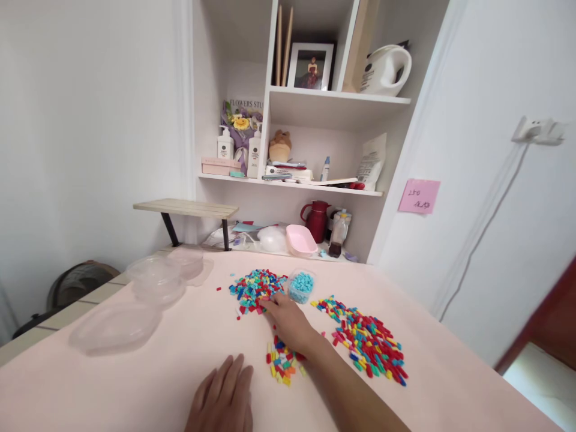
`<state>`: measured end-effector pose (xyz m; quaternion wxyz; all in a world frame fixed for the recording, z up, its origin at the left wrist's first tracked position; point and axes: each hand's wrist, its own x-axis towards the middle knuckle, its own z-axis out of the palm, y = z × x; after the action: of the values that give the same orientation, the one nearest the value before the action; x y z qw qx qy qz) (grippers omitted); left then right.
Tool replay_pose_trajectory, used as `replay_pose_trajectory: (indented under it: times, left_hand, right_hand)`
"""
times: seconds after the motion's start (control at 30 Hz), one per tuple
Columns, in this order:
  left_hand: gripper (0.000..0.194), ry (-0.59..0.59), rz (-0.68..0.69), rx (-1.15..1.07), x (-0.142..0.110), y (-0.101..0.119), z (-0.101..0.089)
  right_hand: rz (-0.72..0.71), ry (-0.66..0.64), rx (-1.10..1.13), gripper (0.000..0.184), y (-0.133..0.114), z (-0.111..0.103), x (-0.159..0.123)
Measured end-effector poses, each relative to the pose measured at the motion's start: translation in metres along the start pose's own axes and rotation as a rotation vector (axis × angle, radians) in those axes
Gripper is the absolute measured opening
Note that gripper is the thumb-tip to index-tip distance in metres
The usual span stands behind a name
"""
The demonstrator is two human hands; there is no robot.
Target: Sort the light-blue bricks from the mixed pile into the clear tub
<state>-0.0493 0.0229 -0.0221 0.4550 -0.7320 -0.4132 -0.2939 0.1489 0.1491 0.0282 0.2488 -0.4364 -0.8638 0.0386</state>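
Note:
My right hand [288,319] reaches over the table to the front edge of a mixed pile of small coloured plastic pieces [257,287]. Its fingertips are drawn together among red pieces; what they hold, if anything, is too small to make out. Just right of that pile stands a clear tub [301,285] filled with light blue pieces. Beneath my right wrist lies a smaller group of mixed pieces [283,363], partly hidden by the arm. My left hand [222,393] rests flat on the pink tabletop [171,384], fingers stretched out and nothing in them.
A larger spread of coloured pieces [375,345] lies to the right. Clear plastic containers [157,279] and a clear lid [114,327] are at the left. Behind the table are a pink basin [301,240], a red jug [317,221] and a small wooden stand [186,207].

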Motion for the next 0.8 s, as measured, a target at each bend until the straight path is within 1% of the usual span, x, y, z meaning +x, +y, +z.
replay_pose_trajectory:
  times: [0.07,0.1,0.17,0.27,0.33,0.4,0.47,0.57,0.67,0.73,0.8]
  left_hand:
    - [0.035,-0.007,-0.001,-0.003,-0.001,0.0,0.0]
    - [0.035,-0.013,-0.001,-0.005,-0.001,0.0,0.0]
    - [0.035,-0.018,-0.001,-0.01,-0.001,0.0,-0.001]
    - [0.035,-0.007,-0.007,-0.017,0.0,0.001,-0.002]
    - [0.035,0.006,-0.013,-0.022,0.002,0.001,-0.003]
    - [0.034,0.014,-0.014,-0.024,0.002,0.001,-0.003]
    - [0.035,0.007,-0.01,-0.023,0.0,0.0,-0.002]
    - [0.036,-0.026,-0.008,-0.019,-0.005,0.0,0.0]
    - [0.036,-0.04,-0.014,-0.023,-0.008,0.0,0.0]
    - [0.037,-0.042,-0.022,-0.03,-0.008,0.0,0.0]
    - [0.037,-0.044,-0.026,-0.034,-0.006,0.001,-0.001]
  right_hand:
    - [0.012,0.0,0.118,0.039,0.003,-0.002,-0.002]
    - [0.022,0.009,0.188,0.035,0.005,-0.004,-0.003]
    - [0.057,0.053,0.288,0.035,0.009,-0.008,-0.003]
    - [0.141,0.115,0.279,0.039,0.013,-0.01,-0.002]
    - [0.176,0.107,0.225,0.038,0.015,-0.009,-0.001]
    - [0.164,0.071,0.2,0.033,0.016,-0.006,-0.001]
    - [0.131,0.046,0.233,0.03,0.016,-0.003,-0.002]
    - [0.123,0.093,0.295,0.029,0.015,-0.003,-0.002]
    - [0.106,0.151,0.292,0.031,0.01,-0.006,0.0]
    - [0.052,0.134,0.272,0.036,0.006,-0.007,0.0]
    - [-0.016,0.079,0.22,0.041,0.002,-0.006,0.0]
